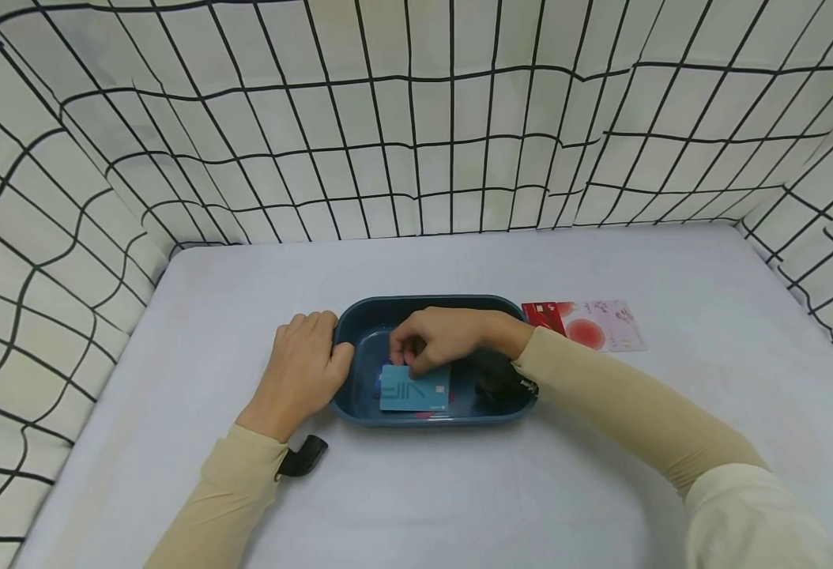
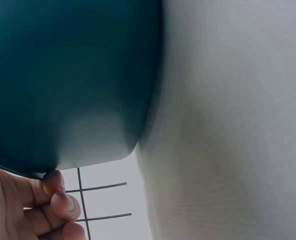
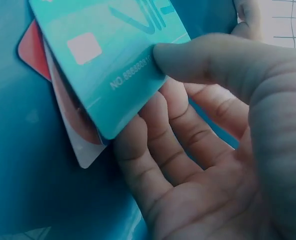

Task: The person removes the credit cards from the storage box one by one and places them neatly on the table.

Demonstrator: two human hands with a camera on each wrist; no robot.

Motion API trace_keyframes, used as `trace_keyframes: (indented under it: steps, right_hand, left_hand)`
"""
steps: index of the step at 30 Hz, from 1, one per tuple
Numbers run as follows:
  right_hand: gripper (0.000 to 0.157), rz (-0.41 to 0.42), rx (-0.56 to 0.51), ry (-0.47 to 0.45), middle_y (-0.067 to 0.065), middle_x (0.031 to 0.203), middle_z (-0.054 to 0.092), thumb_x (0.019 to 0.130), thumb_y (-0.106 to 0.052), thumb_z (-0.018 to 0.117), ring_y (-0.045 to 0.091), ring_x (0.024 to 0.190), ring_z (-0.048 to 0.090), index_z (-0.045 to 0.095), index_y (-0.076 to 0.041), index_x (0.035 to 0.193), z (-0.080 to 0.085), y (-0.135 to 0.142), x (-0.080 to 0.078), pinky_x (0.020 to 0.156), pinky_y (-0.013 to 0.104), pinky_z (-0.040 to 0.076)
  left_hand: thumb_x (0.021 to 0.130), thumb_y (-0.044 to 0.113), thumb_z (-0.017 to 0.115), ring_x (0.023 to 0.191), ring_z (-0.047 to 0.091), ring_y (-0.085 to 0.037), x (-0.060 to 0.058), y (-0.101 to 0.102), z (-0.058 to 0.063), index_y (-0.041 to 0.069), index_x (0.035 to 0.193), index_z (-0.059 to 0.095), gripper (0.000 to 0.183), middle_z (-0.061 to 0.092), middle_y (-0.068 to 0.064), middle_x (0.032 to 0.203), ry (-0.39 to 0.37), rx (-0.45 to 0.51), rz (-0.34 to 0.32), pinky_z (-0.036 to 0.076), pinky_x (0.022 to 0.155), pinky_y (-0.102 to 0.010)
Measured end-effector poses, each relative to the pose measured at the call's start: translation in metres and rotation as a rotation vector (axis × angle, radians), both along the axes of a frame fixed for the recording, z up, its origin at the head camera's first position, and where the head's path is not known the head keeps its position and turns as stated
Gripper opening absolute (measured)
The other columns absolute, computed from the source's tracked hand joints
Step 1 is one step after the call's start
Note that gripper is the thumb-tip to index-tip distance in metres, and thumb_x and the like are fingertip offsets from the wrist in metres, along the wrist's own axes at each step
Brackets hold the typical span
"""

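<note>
A dark blue plastic tray [image 1: 427, 421] sits on the white table with several cards inside. At its left end, my left hand [image 1: 301, 365] grips the rim, thumb over the edge; the left wrist view has the curled fingers [image 2: 66, 205] against the tray's outer wall [image 2: 72, 85]. My right hand [image 1: 445, 336] reaches into the tray and pinches a teal VIP card [image 1: 414, 389] by its far edge. Seen from the right wrist, the thumb [image 3: 188, 60] lies on the card's face, the fingers behind. Under it show a red card corner [image 3: 35, 52] and a pale card [image 3: 82, 147].
Right behind the tray's right end, a red card [image 1: 544, 316] and a pink patterned card [image 1: 604, 325] lie on the table [image 1: 459, 506]. Black wire grid panels [image 1: 416, 142] backed with white cloth stand around the back and sides.
</note>
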State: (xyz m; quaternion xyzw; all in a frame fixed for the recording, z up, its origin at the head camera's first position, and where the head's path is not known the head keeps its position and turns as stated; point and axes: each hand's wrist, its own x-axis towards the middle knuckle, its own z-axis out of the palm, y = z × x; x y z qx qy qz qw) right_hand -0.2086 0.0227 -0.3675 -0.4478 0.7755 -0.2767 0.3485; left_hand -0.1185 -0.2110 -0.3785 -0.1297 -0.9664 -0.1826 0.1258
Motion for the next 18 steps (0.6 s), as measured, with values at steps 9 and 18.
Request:
trace_keyframes:
  steps: [9, 18]
  right_hand:
    - [0.014, -0.002, -0.007, -0.044, -0.001, 0.094, 0.063, 0.091, -0.010, 0.068, 0.013, 0.085, 0.060, 0.068, -0.014, 0.105, 0.0035, 0.0006, 0.0000, 0.078, 0.024, 0.052]
    - [0.022, -0.003, -0.008, -0.082, 0.000, 0.095, 0.059, 0.090, -0.009, 0.061, 0.014, 0.087, 0.058, 0.062, -0.013, 0.112, 0.0045, 0.0022, -0.0004, 0.076, 0.025, 0.049]
  left_hand:
    - [0.090, 0.017, 0.046, 0.071, 0.042, -0.026, -0.0010, 0.0001, 0.0005, 0.007, 0.080, 0.047, 0.014, 0.045, -0.007, 0.071, 0.000, 0.002, -0.002, 0.028, 0.072, -0.037]
    - [0.089, 0.018, 0.046, 0.071, 0.043, -0.026, -0.0010, 0.0001, 0.0000, 0.007, 0.080, 0.048, 0.014, 0.046, -0.006, 0.071, 0.002, -0.004, 0.000, 0.028, 0.070, -0.037]
